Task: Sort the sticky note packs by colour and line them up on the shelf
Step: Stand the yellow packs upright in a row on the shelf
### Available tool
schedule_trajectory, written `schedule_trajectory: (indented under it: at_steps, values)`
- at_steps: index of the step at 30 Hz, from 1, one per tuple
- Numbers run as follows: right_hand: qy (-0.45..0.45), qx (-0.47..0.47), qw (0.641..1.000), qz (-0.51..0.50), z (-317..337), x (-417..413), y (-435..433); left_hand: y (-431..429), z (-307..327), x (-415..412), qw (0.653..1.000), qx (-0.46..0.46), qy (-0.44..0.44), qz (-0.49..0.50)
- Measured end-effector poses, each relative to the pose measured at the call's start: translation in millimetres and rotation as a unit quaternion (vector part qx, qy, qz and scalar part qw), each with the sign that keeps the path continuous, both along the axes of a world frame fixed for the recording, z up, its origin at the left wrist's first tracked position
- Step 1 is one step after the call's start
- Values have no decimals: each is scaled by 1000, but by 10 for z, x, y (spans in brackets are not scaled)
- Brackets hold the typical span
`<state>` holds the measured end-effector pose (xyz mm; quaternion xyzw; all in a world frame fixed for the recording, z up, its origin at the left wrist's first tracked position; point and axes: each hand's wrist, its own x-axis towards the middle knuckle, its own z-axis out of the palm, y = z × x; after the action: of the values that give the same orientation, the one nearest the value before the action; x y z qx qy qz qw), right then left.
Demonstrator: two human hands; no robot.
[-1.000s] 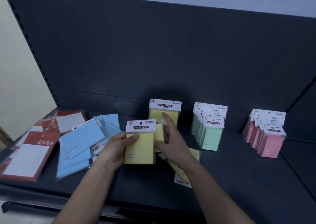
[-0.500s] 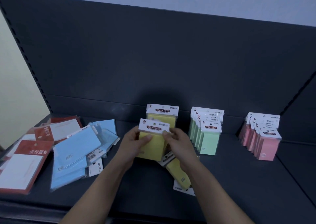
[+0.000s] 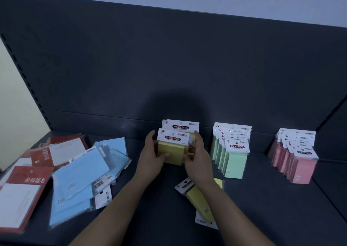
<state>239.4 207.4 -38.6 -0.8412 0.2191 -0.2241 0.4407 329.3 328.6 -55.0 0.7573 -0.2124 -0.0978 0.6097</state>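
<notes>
Fingers of the left hand (image 3: 152,157) curl round the left edge of a yellow pack (image 3: 171,152), thumb on its front face, while the right hand (image 3: 197,157) clamps the right edge the same way, so both hands hold it upright over the middle of the shelf (image 3: 272,198). It sits just in front of a second yellow pack (image 3: 181,126) that stands against the back panel (image 3: 169,67); whether the two touch I cannot tell. To the right stands a row of green packs (image 3: 234,161), and further right, well apart, a row of pink packs (image 3: 300,168). Loose yellow packs (image 3: 199,198) lie flat under the right forearm. On the left, blue packs (image 3: 78,174) lie in an untidy heap, just beside red-carded packs (image 3: 24,189) at the shelf's left end
</notes>
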Motion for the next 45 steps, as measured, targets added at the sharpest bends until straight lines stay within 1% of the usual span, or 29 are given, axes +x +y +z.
schedule_trajectory:
  at_steps: [3, 8, 10, 12, 14, 16, 19, 21, 23, 25, 27, 29, 30, 33, 35, 40, 45]
  values:
    - [-19, 17, 999, -23, -46, 48, -16, -12, -25, 27, 998, 47, -29, 33]
    - [-33, -4, 999, -35, -82, 99, -38, -95, -25, -1, 989, 95, -107, 42]
    - [-34, -14, 998, -58, -77, 101, -47, -98, -60, 1, 983, 126, -128, 39]
    - [-16, -17, 995, -93, -74, 104, -91, -83, -95, -1, 977, 157, -144, 28]
    - [28, -14, 995, -94, -81, 110, -134, -75, -110, 4, 975, 164, -148, 25]
    - [57, -25, 996, -66, -92, 111, -137, -92, -98, 4, 975, 157, -153, 29]
    - [54, -51, 995, -67, -100, 114, -127, -102, -108, 3, 975, 156, -157, 35]
    - [49, -62, 994, -71, -106, 115, -132, -75, -162, 30, 971, 178, -158, 36]
    - [52, -67, 994, -66, -111, 117, -144, -57, -201, 59, 965, 205, -162, 21]
    - [57, -78, 994, -51, -111, 116, -149, -71, -189, 68, 965, 207, -164, -1]
    - [74, -107, 990, -46, -115, 121, -147, -101, -162, 70, 965, 203, -166, -3]
    - [83, -143, 984, -67, -109, 114, -152, -118, -166, 87, 964, 210, -163, 1]
    - [83, -144, 983, -78, -104, 111, -157, -121, -181, 104, 963, 217, -159, -2]
    - [103, -68, 989, -82, -85, 126, -168, -132, -185, 128, 962, 228, -146, -27]
    - [109, -44, 990, -72, -90, 137, -173, -155, -170, 118, 962, 223, -151, -37]
    - [110, -110, 987, -50, -121, 127, -174, -173, -206, 82, 958, 225, -178, -27]
    - [124, -108, 986, -24, -25, 111, -203, -152, -176, 105, 958, 233, -165, -39]
